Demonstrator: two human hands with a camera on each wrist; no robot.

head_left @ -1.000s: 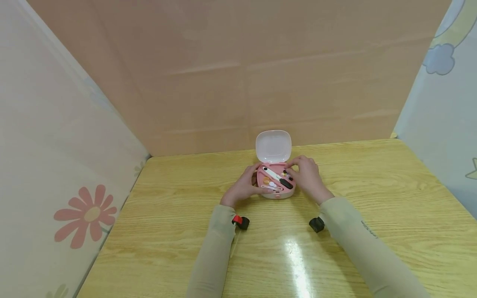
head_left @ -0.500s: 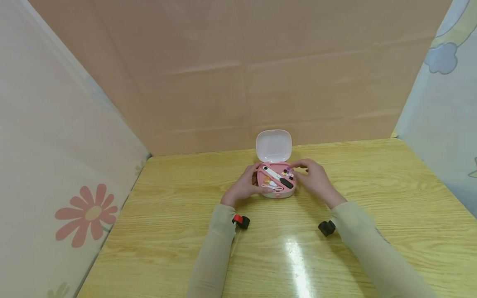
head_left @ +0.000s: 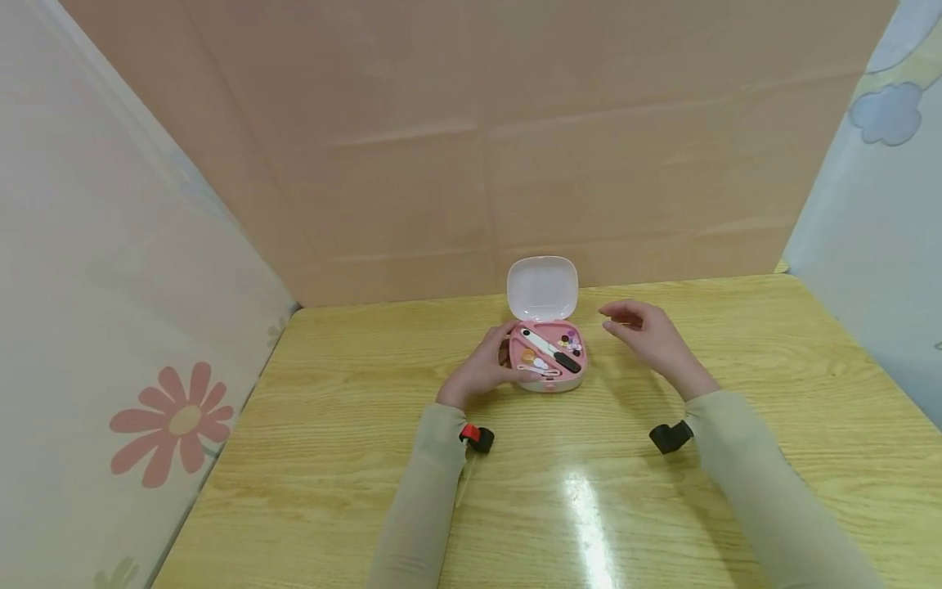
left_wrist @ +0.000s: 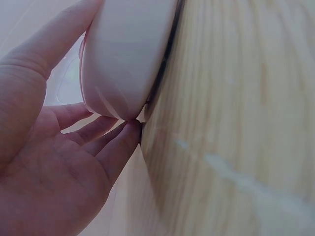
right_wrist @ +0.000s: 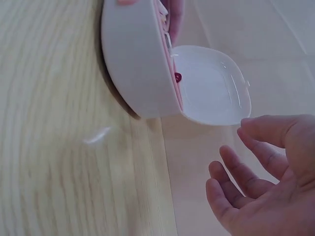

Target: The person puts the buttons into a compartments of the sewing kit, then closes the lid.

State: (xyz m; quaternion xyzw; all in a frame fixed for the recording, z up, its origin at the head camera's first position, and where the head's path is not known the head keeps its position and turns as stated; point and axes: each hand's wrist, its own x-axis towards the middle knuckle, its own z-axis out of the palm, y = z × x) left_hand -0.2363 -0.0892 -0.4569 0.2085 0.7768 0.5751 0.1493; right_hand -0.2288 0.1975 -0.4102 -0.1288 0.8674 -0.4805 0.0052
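Note:
A small pink-and-white storage box point(head_left: 547, 387) stands on the table with its white lid point(head_left: 543, 289) raised. Its pink tray bears a white tool with a black handle point(head_left: 566, 362) lying diagonally, small colourful button-like pieces point(head_left: 571, 342) to the right, and an orange disc point(head_left: 527, 356) and white looped cord point(head_left: 545, 371) to the left. My left hand point(head_left: 484, 365) holds the box's left side, thumb over the front and fingers round the back. To the right of the box, my right hand point(head_left: 648, 336) hovers apart from it, fingers loosely bent, with nothing visible between them.
The wooden table point(head_left: 331, 458) reaches a tan backdrop point(head_left: 397, 204) just behind the lid. Patterned panels point(head_left: 88, 270) flank both sides. A black wrist camera point(head_left: 670, 438) sits under the right wrist, and another with a red piece point(head_left: 478, 438) under the left.
My right hand has drawn back from the box's right compartment, moving right and uncovering the small pieces there. The left hand has kept its hold, and the box has stayed put.

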